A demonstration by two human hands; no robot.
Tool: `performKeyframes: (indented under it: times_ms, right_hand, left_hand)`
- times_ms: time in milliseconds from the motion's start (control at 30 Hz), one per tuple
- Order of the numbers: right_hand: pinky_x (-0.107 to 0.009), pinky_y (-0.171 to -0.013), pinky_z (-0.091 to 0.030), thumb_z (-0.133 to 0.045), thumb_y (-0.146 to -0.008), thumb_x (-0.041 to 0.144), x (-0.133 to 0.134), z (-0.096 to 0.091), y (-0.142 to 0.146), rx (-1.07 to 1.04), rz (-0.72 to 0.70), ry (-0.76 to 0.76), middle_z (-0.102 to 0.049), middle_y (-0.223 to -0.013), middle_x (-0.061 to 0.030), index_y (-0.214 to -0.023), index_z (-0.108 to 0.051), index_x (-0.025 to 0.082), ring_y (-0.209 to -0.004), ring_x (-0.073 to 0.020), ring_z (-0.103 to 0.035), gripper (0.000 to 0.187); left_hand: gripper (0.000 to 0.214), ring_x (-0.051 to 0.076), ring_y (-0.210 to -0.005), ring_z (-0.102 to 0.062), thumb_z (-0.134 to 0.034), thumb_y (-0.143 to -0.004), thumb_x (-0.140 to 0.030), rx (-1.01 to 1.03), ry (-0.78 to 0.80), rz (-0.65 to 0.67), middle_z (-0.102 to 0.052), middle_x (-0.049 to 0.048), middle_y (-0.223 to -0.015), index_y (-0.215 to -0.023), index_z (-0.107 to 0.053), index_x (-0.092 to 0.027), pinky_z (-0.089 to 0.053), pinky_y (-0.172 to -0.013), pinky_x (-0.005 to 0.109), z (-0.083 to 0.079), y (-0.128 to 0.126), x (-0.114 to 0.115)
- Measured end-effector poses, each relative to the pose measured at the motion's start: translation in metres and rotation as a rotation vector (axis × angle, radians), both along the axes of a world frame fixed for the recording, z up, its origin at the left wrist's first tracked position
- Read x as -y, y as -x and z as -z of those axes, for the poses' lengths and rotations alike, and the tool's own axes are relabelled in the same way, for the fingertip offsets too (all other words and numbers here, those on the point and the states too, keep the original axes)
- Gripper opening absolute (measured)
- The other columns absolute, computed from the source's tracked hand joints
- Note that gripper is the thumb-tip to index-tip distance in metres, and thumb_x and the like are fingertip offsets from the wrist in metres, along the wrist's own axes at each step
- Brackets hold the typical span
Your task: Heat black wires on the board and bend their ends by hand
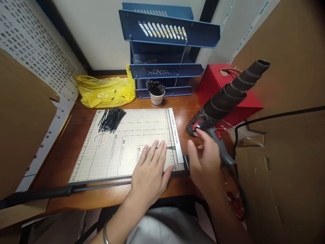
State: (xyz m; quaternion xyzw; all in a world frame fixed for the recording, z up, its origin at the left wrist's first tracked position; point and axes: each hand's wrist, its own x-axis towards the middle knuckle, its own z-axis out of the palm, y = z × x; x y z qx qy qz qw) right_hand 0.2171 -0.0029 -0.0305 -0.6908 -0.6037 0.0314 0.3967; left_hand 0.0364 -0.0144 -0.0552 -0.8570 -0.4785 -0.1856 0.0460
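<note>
Brown wooden table (pixel 83 200): left hand (pixel 149 171) flat over thin black strands (pixel 170 148) near the right edge of the cream gridded paper cutter (pixel 144 118), open room leftward; right hand (pixel 207 162) half-open, empty, beside the dark-grey heat gun (pixel 219 103).

wooden desk (pixel 66 149) | paper cutter (pixel 149 125) | cup (pixel 156 99) | yellow bag (pixel 106 91) | blue rack (pixel 188 69)

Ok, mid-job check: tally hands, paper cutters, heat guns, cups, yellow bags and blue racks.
Left hand and right hand: 2
Paper cutter: 1
Heat gun: 1
Cup: 1
Yellow bag: 1
Blue rack: 1
Total: 7
</note>
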Motion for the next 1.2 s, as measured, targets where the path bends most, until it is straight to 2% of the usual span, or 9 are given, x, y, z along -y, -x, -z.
performKeyframes:
  times_ms: [67, 167, 433, 600, 733, 900, 967, 1067, 1200]
  right_hand:
    - [-0.056, -0.097, -0.047, -0.056, -0.097, 0.043, 0.002, -0.001, -0.021, 0.048, 0.163, -0.092, -0.068, -0.128, -0.0187, -0.140, -0.059, 0.018, -0.106, -0.0341, -0.064, 0.050]
    - [-0.070, -0.097, -0.041, -0.059, -0.092, 0.051, 0.002, 0.005, -0.046, 0.105, 0.307, 0.047, -0.059, -0.144, -0.0242, -0.150, -0.052, 0.016, -0.122, -0.0473, -0.056, 0.068]
    - [-0.066, -0.091, -0.046, -0.050, -0.099, 0.043, 0.006, 0.011, -0.047, 0.334, 0.244, 0.219, -0.057, -0.150, -0.0221, -0.156, -0.042, 0.014, -0.120, -0.0457, -0.058, 0.065]
    - [-0.061, -0.087, -0.051, -0.046, -0.101, 0.038, 0.004, 0.003, -0.043, 0.409, 0.272, 0.331, -0.055, -0.151, -0.0219, -0.156, -0.042, 0.009, -0.121, -0.0436, -0.058, 0.063]
    - [-0.064, -0.093, -0.049, -0.048, -0.100, 0.042, 0.001, 0.002, -0.044, 0.347, 0.253, 0.329, -0.055, -0.151, -0.0214, -0.156, -0.042, 0.011, -0.125, -0.0448, -0.056, 0.064]
    - [-0.056, -0.095, -0.050, -0.053, -0.095, 0.053, 0.004, -0.008, -0.039, -0.066, 0.271, 0.027, -0.064, -0.137, -0.0198, -0.140, -0.059, 0.015, -0.114, -0.0355, -0.063, 0.059]
    - [-0.038, -0.069, -0.053, -0.049, -0.095, 0.065, 0.003, -0.018, -0.030, -0.451, 0.197, 0.031, -0.074, -0.103, -0.0132, -0.114, -0.072, 0.016, -0.074, -0.0219, -0.063, 0.057]
    - [-0.027, -0.039, -0.030, -0.036, -0.087, 0.088, -0.008, -0.035, -0.010, -1.069, -0.145, 0.244, -0.065, -0.072, -0.0048, -0.098, -0.074, 0.018, -0.043, -0.0123, -0.041, 0.081]
    - [-0.035, -0.061, -0.057, -0.018, -0.097, 0.080, -0.032, -0.057, 0.019, -1.227, -0.444, 0.061, -0.076, -0.107, -0.0093, -0.134, -0.067, 0.026, -0.083, -0.0237, -0.072, 0.081]
  left_hand:
    - [0.056, 0.030, -0.147, -0.048, -0.038, -0.108, -0.043, 0.006, -0.003, 0.004, -0.051, 0.0074, -0.158, -0.152, -0.048, -0.008, -0.028, -0.124, 0.049, 0.001, -0.001, 0.000]
    - [0.056, 0.030, -0.147, -0.048, -0.040, -0.108, -0.042, 0.020, 0.005, 0.010, -0.051, 0.0067, -0.159, -0.154, -0.045, -0.011, -0.029, -0.124, 0.049, 0.001, -0.001, 0.001]
    - [0.057, 0.031, -0.155, -0.036, -0.042, -0.107, -0.031, 0.150, 0.066, 0.050, -0.045, 0.0138, -0.163, -0.159, -0.033, -0.010, -0.024, -0.128, 0.056, -0.028, -0.008, -0.020]
    - [0.065, 0.030, -0.148, -0.047, -0.056, -0.100, -0.050, 0.482, 0.278, 0.131, -0.050, 0.0175, -0.159, -0.150, -0.046, -0.010, -0.039, -0.123, 0.044, -0.068, -0.069, -0.083]
    - [0.066, 0.034, -0.121, -0.068, -0.068, -0.085, -0.070, 0.674, 0.404, 0.087, -0.071, 0.0111, -0.132, -0.130, -0.059, -0.023, -0.058, -0.094, 0.045, -0.085, -0.126, -0.113]
    - [0.054, 0.034, -0.105, -0.072, -0.079, -0.080, -0.061, 0.760, 0.368, -0.034, -0.077, 0.0069, -0.113, -0.119, -0.063, -0.027, -0.057, -0.084, 0.045, -0.082, -0.146, -0.120]
    - [0.051, 0.031, -0.100, -0.074, -0.082, -0.078, -0.057, 0.842, 0.355, -0.036, -0.078, 0.0039, -0.107, -0.116, -0.063, -0.028, -0.057, -0.085, 0.044, -0.083, -0.137, -0.116]
    - [0.052, 0.026, -0.103, -0.074, -0.087, -0.076, -0.047, 1.078, 0.287, 0.024, -0.078, 0.0013, -0.109, -0.117, -0.063, -0.027, -0.058, -0.091, 0.039, -0.093, -0.118, -0.102]
    - [0.048, 0.023, -0.098, -0.076, -0.091, -0.073, -0.038, 1.456, 0.289, 0.109, -0.078, 0.0031, -0.107, -0.110, -0.065, -0.021, -0.063, -0.083, 0.033, -0.113, -0.098, -0.075]
